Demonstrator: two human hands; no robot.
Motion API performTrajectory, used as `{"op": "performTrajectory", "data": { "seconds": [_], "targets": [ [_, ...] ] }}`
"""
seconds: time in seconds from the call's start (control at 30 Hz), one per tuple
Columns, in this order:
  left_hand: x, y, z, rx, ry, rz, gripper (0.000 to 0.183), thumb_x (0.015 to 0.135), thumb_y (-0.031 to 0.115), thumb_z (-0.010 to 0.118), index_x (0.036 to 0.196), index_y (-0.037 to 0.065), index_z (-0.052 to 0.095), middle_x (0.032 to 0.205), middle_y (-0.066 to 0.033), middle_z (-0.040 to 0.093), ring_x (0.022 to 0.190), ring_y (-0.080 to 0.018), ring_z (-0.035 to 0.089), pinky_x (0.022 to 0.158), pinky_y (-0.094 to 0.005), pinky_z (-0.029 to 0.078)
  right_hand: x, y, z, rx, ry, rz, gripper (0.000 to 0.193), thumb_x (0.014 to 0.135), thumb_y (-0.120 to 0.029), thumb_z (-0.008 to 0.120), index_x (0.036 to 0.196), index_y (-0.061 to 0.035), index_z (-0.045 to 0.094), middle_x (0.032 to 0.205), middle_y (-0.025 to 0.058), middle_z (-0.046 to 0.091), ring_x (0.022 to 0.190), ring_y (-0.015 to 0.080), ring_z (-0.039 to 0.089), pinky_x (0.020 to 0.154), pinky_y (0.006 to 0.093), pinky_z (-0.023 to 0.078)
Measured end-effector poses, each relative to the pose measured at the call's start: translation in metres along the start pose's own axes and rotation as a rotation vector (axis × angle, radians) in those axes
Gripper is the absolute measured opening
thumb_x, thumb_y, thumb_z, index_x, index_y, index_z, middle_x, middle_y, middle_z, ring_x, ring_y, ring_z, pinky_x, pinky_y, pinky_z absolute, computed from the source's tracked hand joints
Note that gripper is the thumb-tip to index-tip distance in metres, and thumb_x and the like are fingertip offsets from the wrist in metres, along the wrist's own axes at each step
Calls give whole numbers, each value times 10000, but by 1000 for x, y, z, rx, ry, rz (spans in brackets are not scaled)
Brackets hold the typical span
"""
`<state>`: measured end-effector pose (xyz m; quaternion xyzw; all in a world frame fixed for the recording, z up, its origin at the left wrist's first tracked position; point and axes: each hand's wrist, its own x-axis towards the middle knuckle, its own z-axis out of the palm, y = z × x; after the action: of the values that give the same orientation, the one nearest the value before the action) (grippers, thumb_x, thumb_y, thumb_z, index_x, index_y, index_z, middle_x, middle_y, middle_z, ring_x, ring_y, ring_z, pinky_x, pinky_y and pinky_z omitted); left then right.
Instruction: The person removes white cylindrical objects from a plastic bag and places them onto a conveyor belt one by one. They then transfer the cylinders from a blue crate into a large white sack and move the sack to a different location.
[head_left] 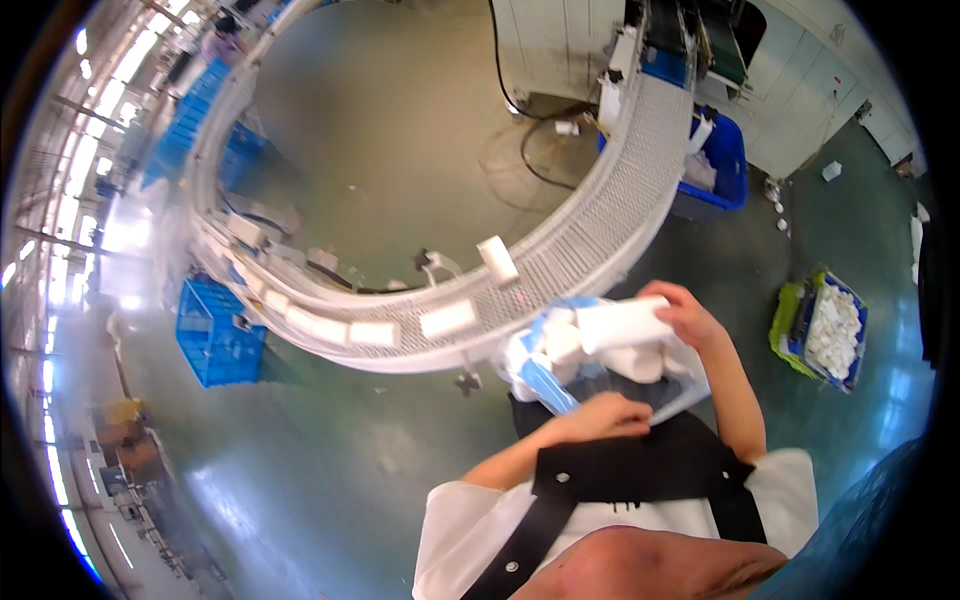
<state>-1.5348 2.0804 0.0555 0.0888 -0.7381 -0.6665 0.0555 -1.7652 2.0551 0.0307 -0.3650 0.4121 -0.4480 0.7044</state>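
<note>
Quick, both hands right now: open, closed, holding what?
Left hand: closed, apparently gripping the near edge of the clear plastic bag.
Right hand: closed, holding one end of a white oblong item.

Left grip: one, fingers curled inward | Left forearm: bare, slanting down-left from its grip | Right grip: one, higher and right of left grip, fingers bent | Right forearm: bare, steep, running below its grip

Bag: thin plastic film, glossy, blue and clear
White rolls: matt, smooth, paper-like
Conveyor: ridged bed, metallic-grey
Blue crate: smooth plastic
Apron: matt black cloth
Floor: smooth, glossy green
</note>
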Motion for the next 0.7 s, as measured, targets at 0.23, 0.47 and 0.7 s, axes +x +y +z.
{"op": "performTrajectory", "data": {
  "seconds": [0.23,0.47,0.7],
  "targets": [
    [9,-10,4,-130,436,-97,123,830,123,576,778,22,529,638,-142,539,589,-315,542,539,-338,407,118,-16,-27,-308,-260,327,293,770,-135,617,1044,-37,574,953,17,591,908,108,544,817,245,419],
    [38,-4,0,-101,676,-181,132,806,168,595,775,51,541,681,-132,592,649,-349,567,558,-392,427,217,-26,-77,-743,-160,355,355,787,-286,641,1022,-20,619,939,64,623,821,128,576,706,269,448],
    [52,-5,-10,-62,726,-269,153,790,152,624,740,37,536,618,-138,526,587,-329,529,521,-376,392,235,22,-49,-1325,-194,-350,382,735,-262,680,986,18,614,800,100,616,724,211,582,639,323,463]
  ]
}}
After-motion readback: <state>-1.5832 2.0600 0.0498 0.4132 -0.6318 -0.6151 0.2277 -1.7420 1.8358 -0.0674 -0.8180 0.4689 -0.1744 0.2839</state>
